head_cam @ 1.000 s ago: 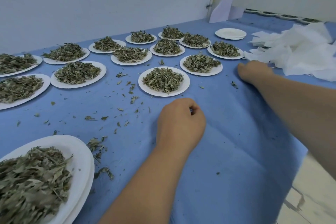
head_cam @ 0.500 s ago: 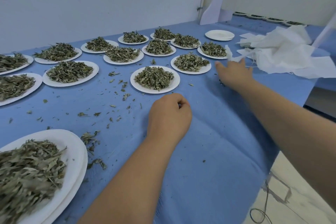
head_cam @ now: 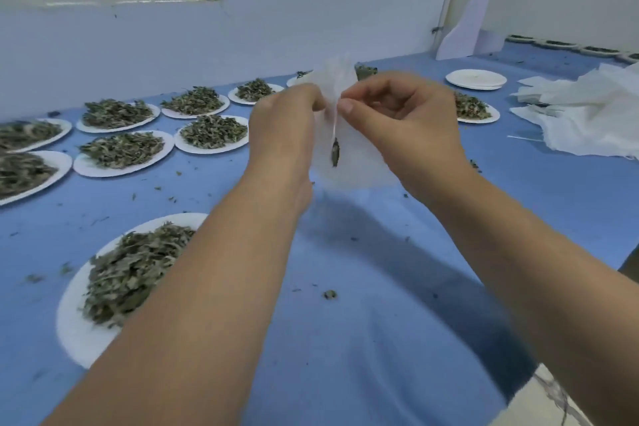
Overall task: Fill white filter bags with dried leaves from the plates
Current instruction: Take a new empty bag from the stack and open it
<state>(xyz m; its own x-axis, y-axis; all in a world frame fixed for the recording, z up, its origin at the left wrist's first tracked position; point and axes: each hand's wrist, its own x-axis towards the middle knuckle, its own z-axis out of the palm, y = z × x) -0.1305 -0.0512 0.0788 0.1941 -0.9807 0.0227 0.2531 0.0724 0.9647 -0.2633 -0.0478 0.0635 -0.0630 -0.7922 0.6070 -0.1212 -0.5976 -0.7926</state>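
Progress update for you: half a second back your right hand point(head_cam: 404, 128) was stretched out to the pile of bags point(head_cam: 587, 114) at the right edge of the surface point(head_cam: 380, 339), and your left hand point(head_cam: 287, 128) was just a fist parked on the cloth. Now both are up in the air with one filter bag point(head_cam: 349, 162) between them, so the grab is done and you're on the opening step, I'd say. Nothing much is in it yet, only one leaf scrap point(head_cam: 334, 154) showing dark against the white, and I can't tell if it's inside or stuck on the outside. Pose-wise, both forearms come up from the near edge and meet over the middle of the surface, with the bag clear of the cloth. Left hand is curled, fingertips pinching the bag's upper left part. Right hand has thumb and forefinger pinched on the top edge just beside it, other fingers loosely bent. Looks like you're teasing the two layers apart. The nearest plate point(head_cam: 76, 328) of dried leaves point(head_cam: 131, 273) sits by the near left corner, partly under your left forearm, so that's probably the easy one to scoop from once the mouth is open. More full plates point(head_cam: 114, 172) run along the left and far edges.
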